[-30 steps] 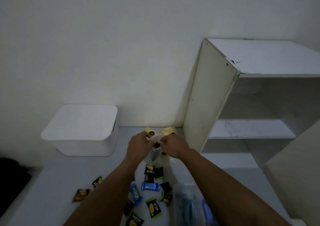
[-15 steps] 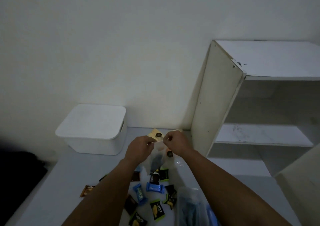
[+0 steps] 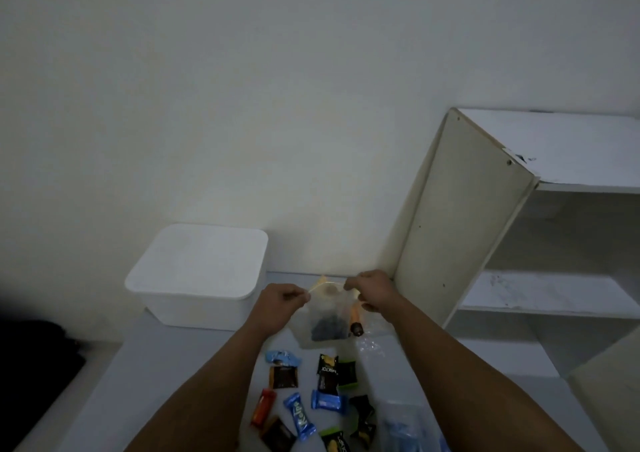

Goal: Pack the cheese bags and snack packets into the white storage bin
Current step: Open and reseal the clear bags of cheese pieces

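Since a moment ago you are holding the clear bag (image 3: 325, 316) a little higher off the table (image 3: 114, 389), and your view is tilting up so more wall is showing. Your left hand (image 3: 280, 304) and right hand (image 3: 372, 290) are each pinching a top corner of the bag, fingers closed on its rim, stretching the opening between them. The bag is hanging in the air above the scattered packets, just right of the white bin (image 3: 199, 275); it is translucent and is carrying a dark lump low inside, with something orange near its right edge. The bin is sitting at the back left of the table with its lid on. Below your wrists the snack packets are lying loose on the table: a blue packet (image 3: 298, 416) is reading "Kalpa" as far as you can make out, a black packet (image 3: 327, 372) is showing writing too blurred to read, and an orange packet (image 3: 263, 406) is lying beside them. Another clear bag with blue contents (image 3: 403, 429) is resting at the bottom right. The table is pale grey, the wall plain white, and a white shelf unit (image 3: 460, 219) is standing to your right in dim light.
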`<state>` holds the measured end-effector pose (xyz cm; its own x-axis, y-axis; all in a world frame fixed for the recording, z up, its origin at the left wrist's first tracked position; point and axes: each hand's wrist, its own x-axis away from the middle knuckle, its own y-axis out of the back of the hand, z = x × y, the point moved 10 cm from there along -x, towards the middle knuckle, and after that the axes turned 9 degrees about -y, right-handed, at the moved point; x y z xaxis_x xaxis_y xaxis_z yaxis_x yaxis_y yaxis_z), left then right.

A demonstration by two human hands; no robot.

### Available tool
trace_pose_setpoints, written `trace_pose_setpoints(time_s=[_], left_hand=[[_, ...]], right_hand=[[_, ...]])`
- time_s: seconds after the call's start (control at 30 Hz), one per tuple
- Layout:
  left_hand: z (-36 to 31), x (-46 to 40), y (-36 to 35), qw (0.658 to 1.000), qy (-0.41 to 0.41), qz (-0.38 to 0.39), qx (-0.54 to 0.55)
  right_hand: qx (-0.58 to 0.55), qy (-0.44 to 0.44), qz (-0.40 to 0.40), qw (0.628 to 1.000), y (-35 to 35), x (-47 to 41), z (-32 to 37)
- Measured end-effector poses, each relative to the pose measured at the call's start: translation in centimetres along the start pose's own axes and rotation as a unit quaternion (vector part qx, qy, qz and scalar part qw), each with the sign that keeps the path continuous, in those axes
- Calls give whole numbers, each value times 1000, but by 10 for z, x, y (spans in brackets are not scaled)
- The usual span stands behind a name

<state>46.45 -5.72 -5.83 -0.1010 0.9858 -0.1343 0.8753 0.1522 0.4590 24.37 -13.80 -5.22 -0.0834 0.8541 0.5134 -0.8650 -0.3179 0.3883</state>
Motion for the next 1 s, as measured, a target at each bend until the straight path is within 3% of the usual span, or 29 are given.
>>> trace_pose_setpoints(time_s=[0.3, 0.43, 0.53, 0.63, 0.8, 1.0], left_hand=[[-38, -23, 8, 992, -107, 16, -66], [-51, -20, 19, 978, -161, -5, -136], [-55, -15, 12, 973, -188, 48, -122], [-53, -12, 15, 972, -188, 91, -104], [-33, -31, 57, 989, -132, 22, -64], [-24, -47, 56, 995, -55, 83, 28]], right_hand=[[9, -7, -18, 1000, -16, 12, 19], [-76, -77, 30, 994, -39, 24, 11], [-148, -68, 1, 987, -48, 29, 15], [-161, -34, -10, 986, -53, 29, 24], [-112, 32, 45, 992, -64, 39, 52], [-49, 26, 127, 990, -79, 53, 71]])
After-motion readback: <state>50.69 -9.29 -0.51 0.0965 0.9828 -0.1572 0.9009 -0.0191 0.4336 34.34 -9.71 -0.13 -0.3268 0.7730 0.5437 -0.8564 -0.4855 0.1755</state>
